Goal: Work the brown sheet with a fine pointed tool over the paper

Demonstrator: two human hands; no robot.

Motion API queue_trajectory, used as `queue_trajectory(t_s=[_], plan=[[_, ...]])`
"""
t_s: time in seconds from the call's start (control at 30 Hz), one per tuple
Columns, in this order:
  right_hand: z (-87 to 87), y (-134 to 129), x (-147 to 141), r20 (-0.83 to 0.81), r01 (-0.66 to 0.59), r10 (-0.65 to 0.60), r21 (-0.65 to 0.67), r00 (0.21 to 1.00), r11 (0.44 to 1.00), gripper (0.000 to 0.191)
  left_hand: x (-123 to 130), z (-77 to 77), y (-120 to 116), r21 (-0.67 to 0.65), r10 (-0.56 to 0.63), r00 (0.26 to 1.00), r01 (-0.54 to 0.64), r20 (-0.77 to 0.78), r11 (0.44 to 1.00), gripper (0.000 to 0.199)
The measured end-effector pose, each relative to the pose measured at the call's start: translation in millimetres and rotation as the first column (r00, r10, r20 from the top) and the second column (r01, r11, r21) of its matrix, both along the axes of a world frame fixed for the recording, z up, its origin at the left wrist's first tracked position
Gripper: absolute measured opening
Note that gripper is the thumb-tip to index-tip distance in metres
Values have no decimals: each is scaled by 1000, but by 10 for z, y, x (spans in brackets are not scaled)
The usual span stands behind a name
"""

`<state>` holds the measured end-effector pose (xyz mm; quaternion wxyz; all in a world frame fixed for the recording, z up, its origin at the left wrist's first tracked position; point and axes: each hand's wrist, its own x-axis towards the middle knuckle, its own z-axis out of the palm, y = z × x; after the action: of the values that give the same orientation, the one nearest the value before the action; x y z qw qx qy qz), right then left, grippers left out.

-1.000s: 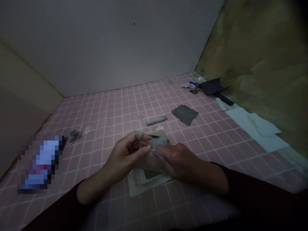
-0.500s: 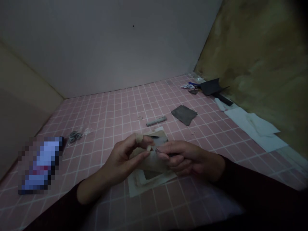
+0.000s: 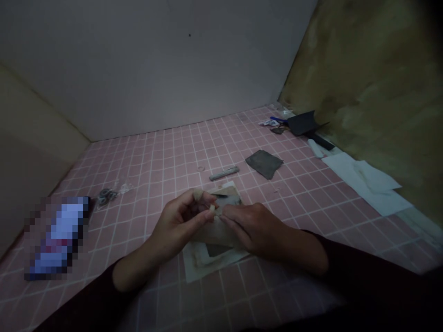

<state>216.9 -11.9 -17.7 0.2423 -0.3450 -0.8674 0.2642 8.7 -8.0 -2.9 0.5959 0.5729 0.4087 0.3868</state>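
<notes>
Pink cloth (image 3: pixel 166 175), checked with white lines, spreads under both hands; take the small pale piece (image 3: pixel 212 208) as the middle of the dial, twelve pointing away from the person. That piece sits above the paper stack (image 3: pixel 194 269), pinched between the thumb and index finger of the left hand (image 3: pixel 183 219), which comes in from eight o'clock with a tan band (image 3: pixel 197 195) round the index finger. From four o'clock the right hand (image 3: pixel 254 228) reaches in, its fingers curled close together and the tips right beside the piece; whether they grip anything cannot be told. Just past the left fingertips, toward one o'clock, shows a thin dark strip (image 3: pixel 222 196), held or lying, I cannot tell which. Farther out at one lies a grey stick (image 3: pixel 224 173), and near it at eleven a pale ring (image 3: pixel 201 168). Dark grey sheets (image 3: pixel 265 163) rest at two, with a black scoop-shaped object (image 3: pixel 302 123) well beyond them. White papers (image 3: pixel 367 189) lie near three, beside the mottled wall. At nine is a clear bag (image 3: pixel 106 197) with round metallic bits; nearer the person, between eight and nine, a pixelated blue-lit object (image 3: pixel 64 235).
</notes>
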Motion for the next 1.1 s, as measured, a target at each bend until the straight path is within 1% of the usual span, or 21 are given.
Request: queue_trajectory(t_s=[0.13, 0.3, 0.4, 0.47, 0.57, 0.7, 0.77, 0.83, 0.9, 0.93, 0.97, 1.0, 1.03, 1.07, 1.1], plan=[[-26, 9, 7, -11, 24, -24, -31, 1000, 999, 25, -13, 23, 19, -10, -49, 998, 49, -39, 999, 14], [-45, 19, 0, -8, 30, -30, 19, 1000, 999, 23, -15, 32, 20, 25, -35, 999, 36, -38, 999, 10], [-49, 7, -4, -21, 19, -19, 20, 1000, 1000, 23, -15, 13, 35, 3, -59, 997, 59, -41, 998, 12], [-54, -1, 1, -10, 18, -18, 45, 1000, 999, 24, -16, -1, 46, -18, -69, 997, 68, -46, 998, 15], [-71, -3, 16, 28, 9, -12, 121, 1000, 993, 23, -18, -16, 55, -30, -67, 995, 65, -69, 997, 15], [-99, 2, 35, 112, -2, -22, 208, 994, 978, 20, -24, -31, 53, -65, -89, 994, 84, -67, 994, 14], [-105, -1, 39, 128, -4, -24, 220, 991, 976, 20, -30, -36, 53, -79, -88, 995, 85, -36, 993, 14], [-94, -6, 38, 103, -1, -21, 208, 994, 978, 23, -37, -35, 54, -75, -77, 997, 76, -18, 994, 17], [-59, -6, 33, 54, 18, -26, 146, 998, 989, 26, -46, -31, 55, -72, -77, 997, 76, -19, 995, 19], [-33, 0, 30, 18, 30, -31, 89, 999, 996, 27, -51, -28, 53, -70, -84, 996, 82, -27, 994, 19], [-5, 11, 28, -26, 33, -33, 4, 999, 999, 27, -57, -26, 50, -60, -91, 995, 89, -38, 994, 19], [24, 26, 28, -83, 24, -33, -113, 996, 993, 28, -63, -26, 44, -41, -99, 994, 97, -50, 994, 18], [51, 45, 31, -150, -6, -36, -267, 988, 964, 30, -70, -27, 36, -12, -107, 992, 107, -63, 994, 17], [72, 67, 36, -220, -55, -50, -447, 974, 893, 32, -76, -30, 26, 22, -116, 991, 118, -71, 993, 16], [87, 91, 43, -285, -124, -78, -625, 955, 771, 34, -82, -34, 16, 54, -125, 990, 129, -70, 990, 16]])
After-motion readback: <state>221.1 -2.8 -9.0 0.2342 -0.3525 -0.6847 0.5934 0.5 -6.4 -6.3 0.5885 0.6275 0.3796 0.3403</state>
